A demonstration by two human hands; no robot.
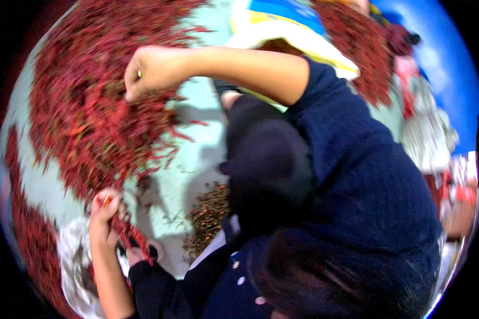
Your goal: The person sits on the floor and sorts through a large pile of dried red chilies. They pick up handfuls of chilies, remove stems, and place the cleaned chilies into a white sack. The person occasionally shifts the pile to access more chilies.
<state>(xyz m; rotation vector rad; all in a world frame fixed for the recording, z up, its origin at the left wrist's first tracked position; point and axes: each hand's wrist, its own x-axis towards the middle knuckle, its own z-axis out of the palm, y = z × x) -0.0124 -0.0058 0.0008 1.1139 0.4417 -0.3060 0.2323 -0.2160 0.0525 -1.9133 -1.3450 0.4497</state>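
Note:
My left hand [107, 207], low at the left, is closed on a bunch of red chilli peppers [129, 235] that hangs back toward my dark sleeve. My right hand [153, 71] is above the large heap of red chilli peppers [76, 79], its fingers curled downward. Blur hides whether its fingertips hold a pepper. Loose peppers spill from the heap's edge onto the pale green floor [207, 115]. My dark-clothed knee fills the middle of the view.
A small heap of brownish stems [209, 211] lies beside my leg. A white, yellow and blue sack [279, 28] is at the top, with another pepper heap [355, 56] beyond. A white plastic bag [74, 263] sits at lower left. Part of another person shows at the top right.

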